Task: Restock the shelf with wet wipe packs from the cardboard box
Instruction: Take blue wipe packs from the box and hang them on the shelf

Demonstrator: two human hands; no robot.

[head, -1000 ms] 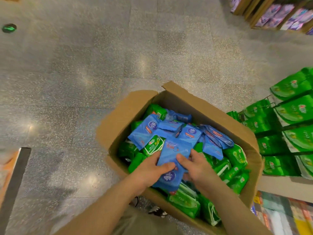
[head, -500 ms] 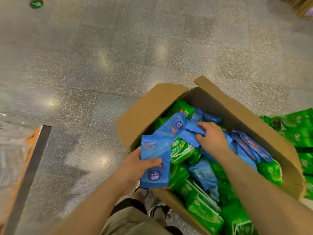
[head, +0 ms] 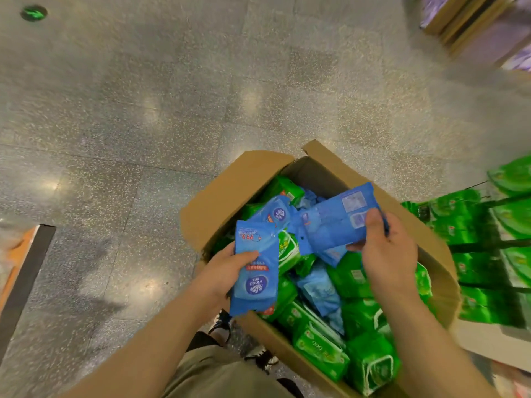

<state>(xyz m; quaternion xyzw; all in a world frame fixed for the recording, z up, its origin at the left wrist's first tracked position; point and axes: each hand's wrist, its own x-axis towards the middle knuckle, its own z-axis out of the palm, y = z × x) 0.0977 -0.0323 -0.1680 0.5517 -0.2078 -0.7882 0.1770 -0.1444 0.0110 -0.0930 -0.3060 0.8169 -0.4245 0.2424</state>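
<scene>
Left hand [head: 227, 271] grips a flat blue wet wipe pack [head: 255, 268]; right hand [head: 388, 251] pinches another blue pack [head: 336, 225] above the open brown cardboard box [head: 230, 193].

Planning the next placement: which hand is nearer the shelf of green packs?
Right. The right hand, holding a blue pack, is over the box beside the shelf; the left hand is at the box's far side.

Cardboard box [head: 235, 191] is open-topped; access from above is unobstructed. Raised flaps border it at 10 and 2 o'clock. Stocked shelf [head: 488, 239] blocks 3 o'clock.
</scene>
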